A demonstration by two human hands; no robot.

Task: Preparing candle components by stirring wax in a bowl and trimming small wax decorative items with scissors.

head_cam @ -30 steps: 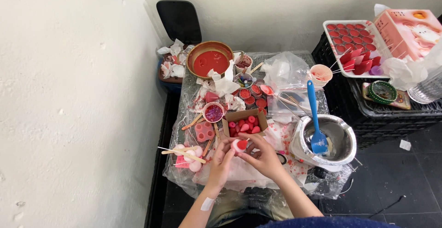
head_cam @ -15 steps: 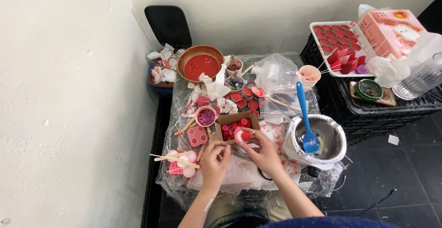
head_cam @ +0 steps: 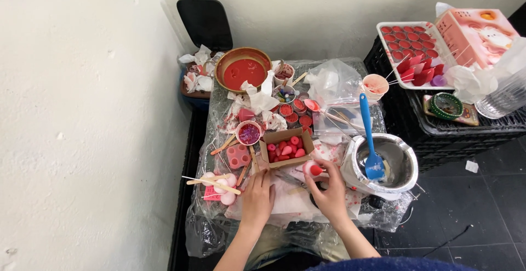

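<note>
Your table (head_cam: 350, 65) is small and covered with a clear plastic sheet (head_cam: 219, 232). At the far edge you see a bowl (head_cam: 243, 69) of red wax. Near the middle lies a cardboard box (head_cam: 285, 149) with small red pieces, and beside it a pink mould (head_cam: 239, 156) and a little cup (head_cam: 249, 133). At the right stands a metal pot (head_cam: 392, 164) with a blue spatula (head_cam: 369, 134) inside. To the right, a black crate (head_cam: 466, 131) carries a white tray (head_cam: 408, 52).
</note>
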